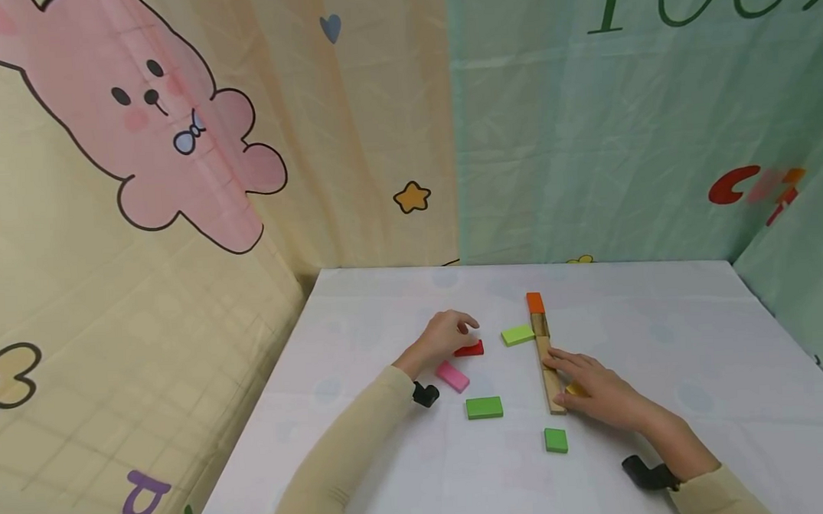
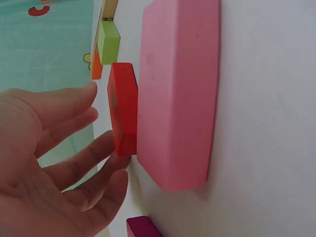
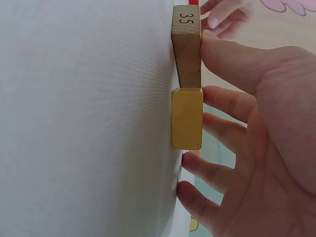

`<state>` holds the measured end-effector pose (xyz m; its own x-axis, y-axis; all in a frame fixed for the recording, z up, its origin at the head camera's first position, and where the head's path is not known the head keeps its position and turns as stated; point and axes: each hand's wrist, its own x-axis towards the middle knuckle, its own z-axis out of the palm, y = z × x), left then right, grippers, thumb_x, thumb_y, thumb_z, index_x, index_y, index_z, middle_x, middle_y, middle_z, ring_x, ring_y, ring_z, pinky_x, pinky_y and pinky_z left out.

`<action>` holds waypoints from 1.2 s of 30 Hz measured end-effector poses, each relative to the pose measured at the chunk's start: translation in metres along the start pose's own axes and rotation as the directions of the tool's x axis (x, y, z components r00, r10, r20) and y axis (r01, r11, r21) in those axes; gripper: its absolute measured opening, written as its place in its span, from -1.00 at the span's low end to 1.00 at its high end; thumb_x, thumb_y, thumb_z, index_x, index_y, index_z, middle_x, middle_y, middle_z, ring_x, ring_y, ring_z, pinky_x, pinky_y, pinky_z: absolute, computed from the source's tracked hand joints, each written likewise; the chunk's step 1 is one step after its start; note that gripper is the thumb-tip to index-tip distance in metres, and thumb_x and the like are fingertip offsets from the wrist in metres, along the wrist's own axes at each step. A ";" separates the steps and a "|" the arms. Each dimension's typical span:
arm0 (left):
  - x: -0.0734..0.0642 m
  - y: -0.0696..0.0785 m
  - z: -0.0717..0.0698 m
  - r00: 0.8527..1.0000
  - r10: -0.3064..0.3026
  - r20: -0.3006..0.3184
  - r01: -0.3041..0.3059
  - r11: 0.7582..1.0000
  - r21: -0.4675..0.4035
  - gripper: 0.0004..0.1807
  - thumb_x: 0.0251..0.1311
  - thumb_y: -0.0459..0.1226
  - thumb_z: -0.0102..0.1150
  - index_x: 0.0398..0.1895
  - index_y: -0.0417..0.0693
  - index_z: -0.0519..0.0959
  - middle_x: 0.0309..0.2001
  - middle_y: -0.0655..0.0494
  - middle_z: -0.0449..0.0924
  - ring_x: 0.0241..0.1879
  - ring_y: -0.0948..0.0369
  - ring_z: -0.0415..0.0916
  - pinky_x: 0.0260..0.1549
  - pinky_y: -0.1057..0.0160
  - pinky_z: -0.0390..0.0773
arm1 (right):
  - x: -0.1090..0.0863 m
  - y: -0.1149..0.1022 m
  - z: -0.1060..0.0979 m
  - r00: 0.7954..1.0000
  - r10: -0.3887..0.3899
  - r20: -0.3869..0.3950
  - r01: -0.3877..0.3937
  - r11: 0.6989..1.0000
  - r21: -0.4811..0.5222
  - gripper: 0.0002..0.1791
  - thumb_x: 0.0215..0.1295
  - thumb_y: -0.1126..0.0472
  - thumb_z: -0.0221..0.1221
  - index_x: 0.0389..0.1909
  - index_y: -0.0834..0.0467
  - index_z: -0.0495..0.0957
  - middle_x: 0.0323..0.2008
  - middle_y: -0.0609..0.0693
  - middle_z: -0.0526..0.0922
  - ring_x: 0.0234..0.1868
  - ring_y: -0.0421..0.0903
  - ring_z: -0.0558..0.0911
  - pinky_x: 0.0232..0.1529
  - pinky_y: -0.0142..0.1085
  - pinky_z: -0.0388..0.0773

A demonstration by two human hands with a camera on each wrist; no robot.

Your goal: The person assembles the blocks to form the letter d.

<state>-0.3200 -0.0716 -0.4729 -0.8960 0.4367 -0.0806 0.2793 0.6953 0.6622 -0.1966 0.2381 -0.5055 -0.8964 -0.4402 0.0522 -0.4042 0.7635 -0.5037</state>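
My left hand [image 1: 448, 334] is beside a red block [image 1: 469, 349]. In the left wrist view its fingertips are right at the block's lower end, while the thumb stands apart. A pink block [image 2: 180, 94] lies close by. My right hand [image 1: 602, 390] rests on a straight row of plain wooden blocks [image 1: 554, 392], its fingers fairly straight. In the right wrist view the thumb touches the wooden block marked 35 [image 3: 187, 47], and fingertips touch the yellow block [image 3: 187, 119] set against the row. An orange block [image 1: 535, 303] forms the row's far end.
A lime green block [image 1: 517, 335] touches the row's left side. Two green blocks, a longer one [image 1: 484, 408] and a shorter one [image 1: 556, 440], lie nearer the front. A purple block [image 2: 143, 227] shows in the left wrist view. Printed curtains [image 1: 364, 121] stand behind the white table [image 1: 407, 472].
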 end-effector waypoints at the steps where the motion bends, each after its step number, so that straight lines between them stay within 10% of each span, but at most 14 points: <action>1: 0.000 -0.002 0.000 1.000 0.008 0.009 -0.008 1.000 0.002 -0.69 0.28 -0.21 0.34 0.08 0.05 0.70 -0.17 0.14 0.59 -0.15 0.20 0.47 -0.22 0.28 0.51 | 0.000 0.000 0.000 1.000 -0.001 -0.002 0.001 1.000 -0.001 -0.22 0.34 -0.19 0.24 0.48 0.08 0.33 0.51 0.13 0.19 0.43 0.36 0.19 0.18 0.40 0.25; 36: -0.007 -0.005 0.008 0.997 0.074 -0.003 -0.073 0.994 0.081 -0.89 0.16 -0.24 0.47 -0.30 0.12 0.69 -0.30 0.32 0.60 -0.23 0.28 0.46 -0.20 0.31 0.47 | 0.000 0.001 0.001 1.000 -0.020 -0.017 0.020 1.000 -0.006 -0.21 0.34 -0.20 0.24 0.48 0.09 0.33 0.51 0.14 0.20 0.41 0.37 0.21 0.17 0.41 0.25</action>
<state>-0.3125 -0.0731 -0.4815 -0.8742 0.4848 -0.0290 0.3712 0.7055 0.6037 -0.1970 0.2383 -0.5068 -0.8910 -0.4474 0.0766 -0.4231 0.7574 -0.4973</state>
